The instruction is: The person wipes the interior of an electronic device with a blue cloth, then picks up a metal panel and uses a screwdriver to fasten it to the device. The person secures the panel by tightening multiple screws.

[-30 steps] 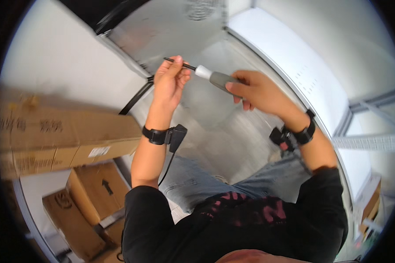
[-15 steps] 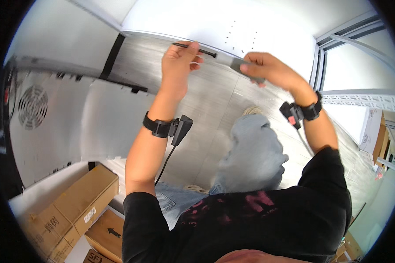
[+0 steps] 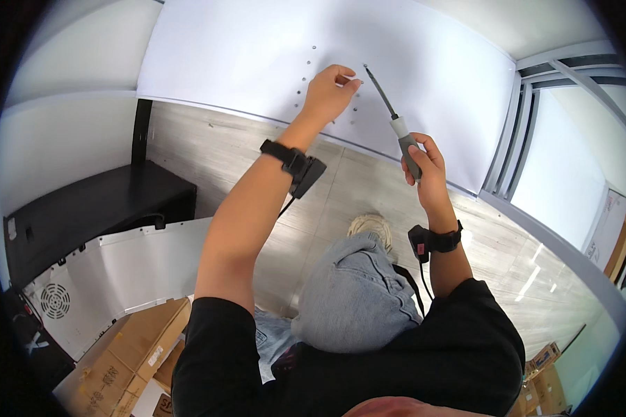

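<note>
My right hand (image 3: 424,160) is closed around the grey handle of a screwdriver (image 3: 405,142). Its long dark shaft slants up and left over a white panel, and the tip meets a small screw (image 3: 365,66). Close by on the left, my left hand (image 3: 332,90) hovers over the panel with fingers curled and a gap between thumb and forefinger; nothing shows in it. Small screws (image 3: 355,109) form a row beside its thumb, and another row of small screws (image 3: 308,62) lies to its left, partly covered by the hand.
The white panel (image 3: 445,90) has its front edge above a wood-look floor (image 3: 306,208). To the right stands a metal frame (image 3: 528,132). A black cabinet (image 3: 104,201), a bent silver sheet with a round vent (image 3: 153,264) and cardboard boxes (image 3: 129,354) are at the left.
The black shaft, held by my left hand apart from the handle, is now in the handle. Both hands have shifted: the left rightward over the panel, the right lower. My view has moved forward.
</note>
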`<state>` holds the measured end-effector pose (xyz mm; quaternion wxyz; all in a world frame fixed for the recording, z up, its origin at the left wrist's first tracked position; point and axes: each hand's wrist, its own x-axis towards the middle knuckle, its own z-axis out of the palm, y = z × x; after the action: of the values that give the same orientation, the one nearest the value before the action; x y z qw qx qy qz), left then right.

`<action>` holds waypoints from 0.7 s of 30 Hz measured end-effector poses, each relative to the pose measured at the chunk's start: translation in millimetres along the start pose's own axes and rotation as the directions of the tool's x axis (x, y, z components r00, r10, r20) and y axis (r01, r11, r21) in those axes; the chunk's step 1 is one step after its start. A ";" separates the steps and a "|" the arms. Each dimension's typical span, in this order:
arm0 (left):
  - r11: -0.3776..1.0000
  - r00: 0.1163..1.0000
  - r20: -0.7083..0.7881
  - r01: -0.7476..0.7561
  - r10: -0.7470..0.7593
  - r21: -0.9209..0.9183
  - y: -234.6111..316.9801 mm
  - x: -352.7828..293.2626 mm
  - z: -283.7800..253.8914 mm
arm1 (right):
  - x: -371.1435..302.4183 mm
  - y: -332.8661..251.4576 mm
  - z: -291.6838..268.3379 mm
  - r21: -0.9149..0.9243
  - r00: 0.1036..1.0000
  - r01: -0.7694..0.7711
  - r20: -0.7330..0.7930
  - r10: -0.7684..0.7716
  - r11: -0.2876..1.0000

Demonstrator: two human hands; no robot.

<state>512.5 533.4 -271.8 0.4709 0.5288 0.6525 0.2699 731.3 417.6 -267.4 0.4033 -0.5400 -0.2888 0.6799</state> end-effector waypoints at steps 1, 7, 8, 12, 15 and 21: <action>0.999 1.000 -0.012 -0.023 0.024 0.046 -3.4 14.4 7.4 | 3.2 -1.6 -5.3 -0.012 1.000 -0.010 -0.023 0.010 1.000; 0.961 0.998 -0.068 0.024 -0.006 0.277 -6.8 63.8 38.7 | 23.8 3.2 -35.2 -0.002 0.996 -0.016 -0.088 0.016 1.000; 0.958 0.997 -0.075 0.024 -0.003 0.286 -8.1 66.2 41.2 | 26.2 4.0 -38.2 0.014 0.996 -0.017 -0.090 0.019 1.000; 0.931 0.985 -0.131 -0.058 0.112 0.359 -12.5 68.2 45.8 | 32.3 4.5 -38.1 0.019 0.995 -0.032 -0.098 0.034 0.999; 0.946 0.986 -0.135 -0.050 0.097 0.319 -11.5 63.9 42.4 | 33.4 1.8 -26.8 -0.024 0.997 -0.038 -0.065 0.036 0.999; 0.701 0.968 0.012 0.189 -0.249 -0.688 -4.6 17.3 -8.1 | 33.9 -4.6 -0.1 -0.033 0.990 0.006 0.143 -0.001 0.999</action>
<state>503.2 549.5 -278.0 0.6340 0.2254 0.5838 0.4544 729.4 449.1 -280.6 0.3737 -0.4959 -0.3294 0.7112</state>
